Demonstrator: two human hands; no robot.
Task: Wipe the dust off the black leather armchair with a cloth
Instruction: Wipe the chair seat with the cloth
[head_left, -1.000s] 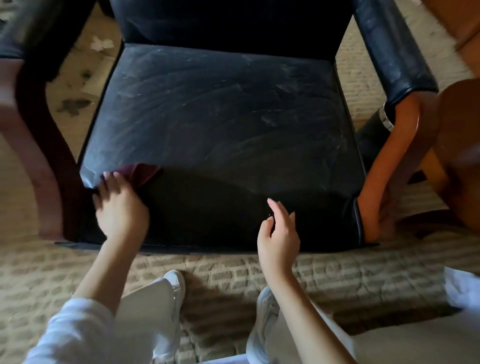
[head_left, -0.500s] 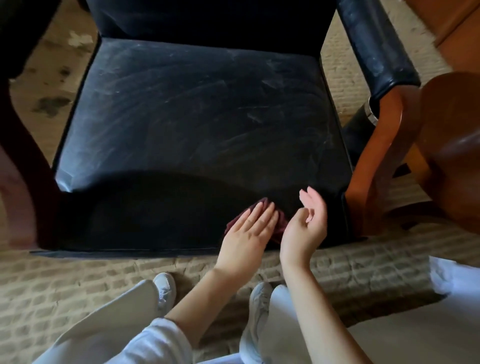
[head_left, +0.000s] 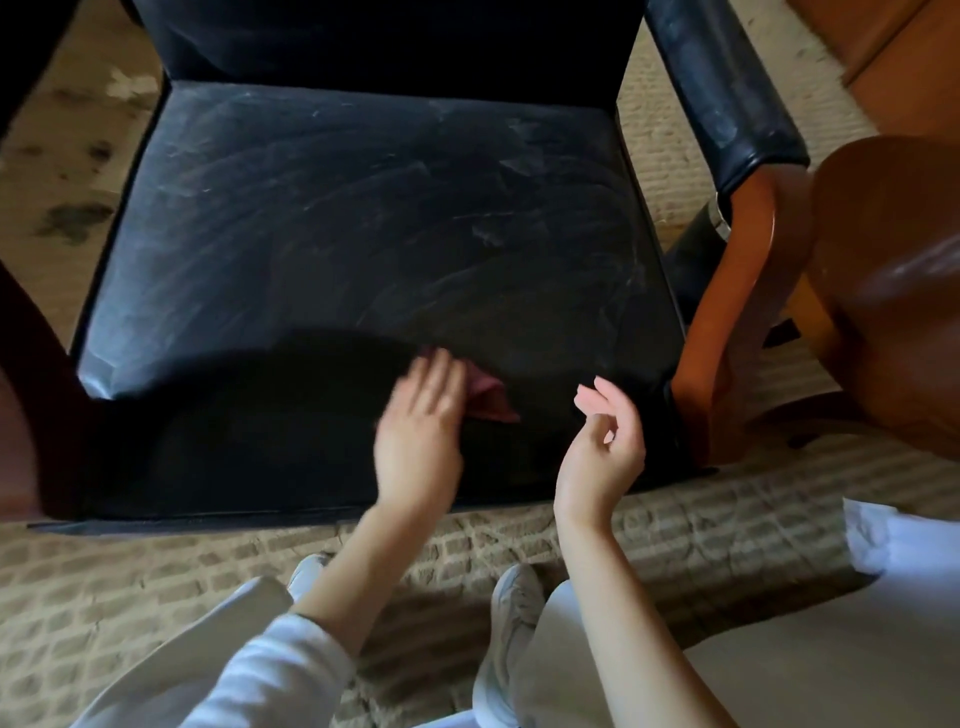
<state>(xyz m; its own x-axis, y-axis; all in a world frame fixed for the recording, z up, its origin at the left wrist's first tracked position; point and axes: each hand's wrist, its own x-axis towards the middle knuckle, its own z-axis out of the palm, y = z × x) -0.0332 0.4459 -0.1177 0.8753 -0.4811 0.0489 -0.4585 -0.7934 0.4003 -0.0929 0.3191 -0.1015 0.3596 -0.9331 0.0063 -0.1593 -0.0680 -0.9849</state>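
Note:
The black leather armchair's seat (head_left: 363, 223) fills the view, streaked with pale dust. Near its front edge, right of centre, my left hand (head_left: 421, 436) presses a small dark red cloth (head_left: 488, 397) flat on the leather with straight fingers; the hand is motion-blurred. The cloth shows only at the fingertips and to their right. My right hand (head_left: 605, 447) hovers just right of it over the seat's front right corner, fingers loosely curled, holding nothing.
The padded black right armrest (head_left: 727, 98) sits on an orange-brown wooden support (head_left: 727, 322). A dark wooden left arm (head_left: 31, 364) stands at the left edge. A brown wooden piece (head_left: 893, 291) crowds the right. Woven beige carpet (head_left: 156, 587) and my white shoes lie below.
My left hand swept the cloth from the seat's front left corner to the front right, then back a little leftward. My right hand stayed near the front right corner.

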